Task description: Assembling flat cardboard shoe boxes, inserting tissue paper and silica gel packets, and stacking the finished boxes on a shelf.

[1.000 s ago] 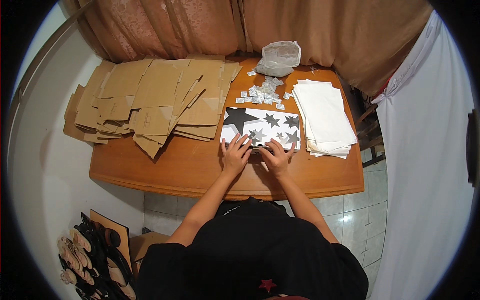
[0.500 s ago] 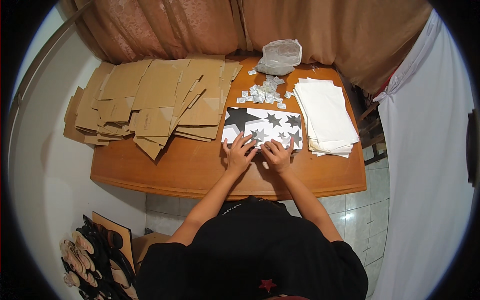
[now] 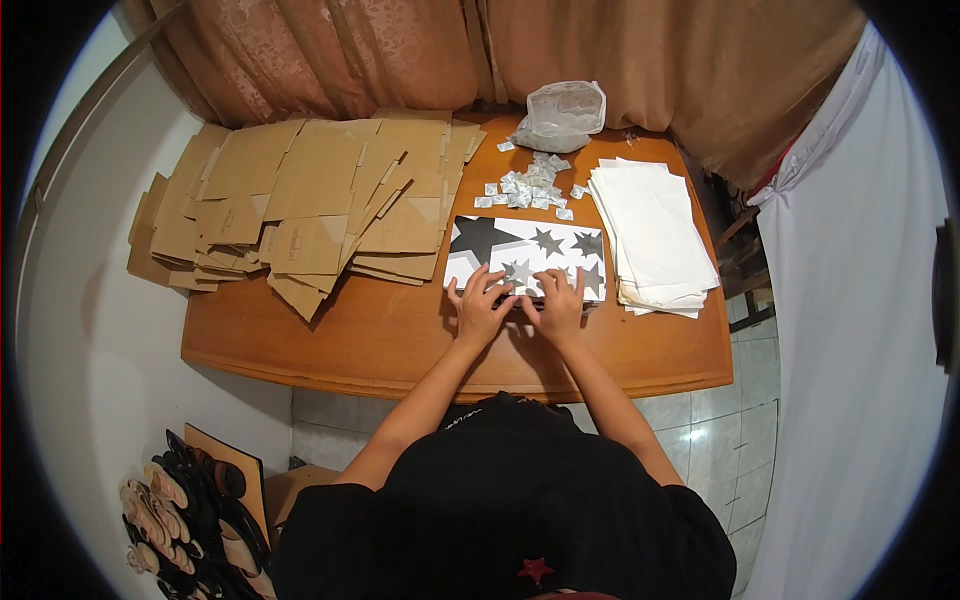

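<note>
A white box printed with black and grey stars (image 3: 505,243) lies on the wooden table (image 3: 380,345) in front of me. My left hand (image 3: 480,305) rests on its near edge, left of the middle, with fingers spread over the top. Close beside it, my right hand (image 3: 557,303) touches the same near edge, its fingers stretched up onto the top and its thumb toward the left hand. Neither hand is wrapped round anything. Just beyond the box lie several small silvery sachets (image 3: 530,187).
Stacks of flat brown cardboard (image 3: 320,180) cover the table's left and far left. A pile of white paper sheets (image 3: 650,230) lies right of the box. Behind the sachets stands an open clear plastic bag (image 3: 562,112). Sandals (image 3: 165,510) lie at the lower left, by the white wall.
My right hand's fingers have shifted slightly left and farther onto the box top. The left hand and the box stay nearly where they were.
</note>
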{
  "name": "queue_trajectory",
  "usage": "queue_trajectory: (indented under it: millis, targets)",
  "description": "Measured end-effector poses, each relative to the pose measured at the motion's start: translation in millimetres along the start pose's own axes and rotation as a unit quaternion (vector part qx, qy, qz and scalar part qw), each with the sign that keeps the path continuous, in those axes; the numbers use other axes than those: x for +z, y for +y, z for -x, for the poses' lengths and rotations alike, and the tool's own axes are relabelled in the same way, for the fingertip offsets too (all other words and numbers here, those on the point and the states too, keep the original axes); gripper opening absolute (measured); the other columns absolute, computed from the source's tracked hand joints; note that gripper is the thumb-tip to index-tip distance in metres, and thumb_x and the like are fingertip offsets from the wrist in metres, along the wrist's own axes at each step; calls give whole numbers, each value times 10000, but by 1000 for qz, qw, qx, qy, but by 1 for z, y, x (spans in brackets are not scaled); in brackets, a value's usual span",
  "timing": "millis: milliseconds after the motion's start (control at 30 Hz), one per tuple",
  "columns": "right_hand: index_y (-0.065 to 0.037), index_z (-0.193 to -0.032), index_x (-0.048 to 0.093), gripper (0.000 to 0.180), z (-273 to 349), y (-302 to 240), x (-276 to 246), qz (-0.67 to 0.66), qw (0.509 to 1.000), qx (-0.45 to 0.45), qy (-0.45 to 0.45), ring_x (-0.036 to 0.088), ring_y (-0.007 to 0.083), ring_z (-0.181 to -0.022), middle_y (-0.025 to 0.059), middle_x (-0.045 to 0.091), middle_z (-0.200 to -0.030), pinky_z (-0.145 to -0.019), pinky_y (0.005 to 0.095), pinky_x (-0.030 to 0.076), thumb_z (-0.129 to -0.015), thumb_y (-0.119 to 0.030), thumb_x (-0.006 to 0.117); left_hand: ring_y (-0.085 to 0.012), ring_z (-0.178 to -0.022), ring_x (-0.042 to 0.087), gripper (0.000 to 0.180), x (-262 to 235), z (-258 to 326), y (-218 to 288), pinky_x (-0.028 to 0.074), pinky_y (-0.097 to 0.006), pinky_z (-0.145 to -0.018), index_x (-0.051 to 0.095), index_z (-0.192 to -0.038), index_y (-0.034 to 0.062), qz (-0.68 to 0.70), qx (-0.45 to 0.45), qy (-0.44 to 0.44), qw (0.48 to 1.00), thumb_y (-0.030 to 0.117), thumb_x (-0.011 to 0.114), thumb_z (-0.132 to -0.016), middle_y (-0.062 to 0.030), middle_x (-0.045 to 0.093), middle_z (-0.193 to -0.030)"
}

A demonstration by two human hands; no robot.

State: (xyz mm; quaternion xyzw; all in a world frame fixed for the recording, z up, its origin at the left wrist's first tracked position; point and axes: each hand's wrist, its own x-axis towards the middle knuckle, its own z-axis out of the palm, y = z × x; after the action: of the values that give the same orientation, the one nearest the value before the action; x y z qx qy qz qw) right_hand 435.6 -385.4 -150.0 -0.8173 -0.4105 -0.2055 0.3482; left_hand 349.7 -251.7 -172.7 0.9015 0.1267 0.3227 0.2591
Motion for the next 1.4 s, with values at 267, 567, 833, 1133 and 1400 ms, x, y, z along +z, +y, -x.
queue_trajectory:
  millis: [267,567,833,1133,1400]
  targets:
    - [-96,-1144,546,530,-49,74,-18,135,990,37,-31,429,273,-1134,114,509,-1116,-1006,608,157,-725,-411,626,-220,-1183,419,163,4,-1,6,94,-562,-980,683,-777,186,1,-6,24,1000,316,721,-684,46,574,-1083]
    - [-84,-833,638,402,-44,86,-47,68,952,99,-282,499,295,-968,84,575,-858,-975,636,161,-660,-445,666,-287,-1239,310,115,-22,29,19,114,-548,-981,667,-766,169,-64,-139,117,981,269,697,-719,-24,486,-1220]
    - [15,-1322,292,741,24,64,-39,-345,819,137,-438,490,241,-1093,168,500,-1195,-953,340,374,-731,-181,693,-382,-1193,314,662,-5,137,28,223,-452,-1012,410,-1268,14,130,-431,3,893,505,511,-835,-235,393,-1267]
    - [-38,-1420,-9,1127,109,-25,-31,-432,797,-10,-422,149,338,-1308,212,146,-1400,-1057,444,186,-643,-397,723,-228,-1127,467,773,-106,196,55,385,-331,-931,264,-1333,-18,447,-444,44,775,322,678,-775,-151,451,-1260]
    - [-65,-1411,-100,1376,90,-199,-4,-509,747,-277,-327,108,429,-1314,266,17,-1430,-1046,514,141,-491,-566,791,-221,-1295,263,899,-286,244,62,211,-335,-1059,148,-1409,37,440,-386,187,789,238,691,-721,-118,280,-1397]
